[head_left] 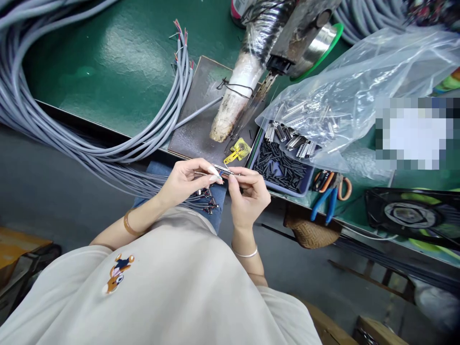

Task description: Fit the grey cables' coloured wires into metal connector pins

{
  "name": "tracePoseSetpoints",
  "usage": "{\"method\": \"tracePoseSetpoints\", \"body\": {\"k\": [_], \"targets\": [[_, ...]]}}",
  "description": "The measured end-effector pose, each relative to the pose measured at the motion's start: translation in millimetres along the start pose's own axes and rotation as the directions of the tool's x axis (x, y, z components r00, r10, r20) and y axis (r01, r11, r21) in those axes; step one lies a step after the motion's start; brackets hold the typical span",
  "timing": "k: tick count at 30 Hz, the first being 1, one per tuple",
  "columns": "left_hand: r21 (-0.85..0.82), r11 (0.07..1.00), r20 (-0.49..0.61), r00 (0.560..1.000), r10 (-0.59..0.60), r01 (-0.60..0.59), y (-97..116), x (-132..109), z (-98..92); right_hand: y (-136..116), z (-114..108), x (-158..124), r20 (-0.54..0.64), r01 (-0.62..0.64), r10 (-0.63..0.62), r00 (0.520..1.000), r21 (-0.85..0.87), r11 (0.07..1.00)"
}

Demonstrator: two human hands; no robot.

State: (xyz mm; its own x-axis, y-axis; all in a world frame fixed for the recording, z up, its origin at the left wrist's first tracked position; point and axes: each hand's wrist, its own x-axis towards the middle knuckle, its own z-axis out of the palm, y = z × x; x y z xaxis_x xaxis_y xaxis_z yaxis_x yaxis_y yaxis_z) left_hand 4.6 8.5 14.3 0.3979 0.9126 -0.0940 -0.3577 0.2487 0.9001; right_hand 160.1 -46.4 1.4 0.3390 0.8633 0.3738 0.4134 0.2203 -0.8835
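Both hands meet at the table's front edge around a small metal connector. My left hand pinches its left end, with thumb and forefinger closed. The right end sits between the thumb and fingers of my right hand. Just beyond them, a yellow clip lies on a dark board. Below my left hand, grey cables with wired connectors rest over my lap.
A soldering tool and a wrapped white tube hang over the board. Right are a blue tray of black sleeves, bagged connectors, pliers and a fan. Grey cable bundles cover the left.
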Motion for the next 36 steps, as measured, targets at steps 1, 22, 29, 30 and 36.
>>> {"method": "tracePoseSetpoints", "body": {"k": [1, 22, 29, 30, 36], "targets": [[0.039, 0.999, 0.022, 1.000, -0.006, 0.006, -0.6, -0.6, -0.7, 1.3, 0.7, 0.6, -0.003, -0.001, 0.001, 1.000, -0.011, 1.000], [0.285, 0.954, -0.214, 0.965, 0.152, -0.087, -8.2, 24.2, 14.7, 16.0, -1.6, 24.3, 0.103, 0.124, -0.118, 0.988, -0.052, 0.991], [0.317, 0.943, -0.223, 0.958, 0.181, -0.104, -5.8, 30.0, 15.7, 14.7, -0.5, 33.9, 0.110, 0.192, -0.185, 0.976, -0.048, 0.980], [0.324, 0.939, -0.218, 0.957, 0.190, -0.113, -6.0, 30.6, 15.6, 14.9, -0.5, 34.9, 0.110, 0.203, -0.196, 0.974, -0.050, 0.978], [0.349, 0.926, -0.196, 0.955, 0.223, -0.145, -6.4, 32.5, 13.5, 14.0, -1.0, 40.2, 0.118, 0.256, -0.246, 0.962, -0.078, 0.963]]}}
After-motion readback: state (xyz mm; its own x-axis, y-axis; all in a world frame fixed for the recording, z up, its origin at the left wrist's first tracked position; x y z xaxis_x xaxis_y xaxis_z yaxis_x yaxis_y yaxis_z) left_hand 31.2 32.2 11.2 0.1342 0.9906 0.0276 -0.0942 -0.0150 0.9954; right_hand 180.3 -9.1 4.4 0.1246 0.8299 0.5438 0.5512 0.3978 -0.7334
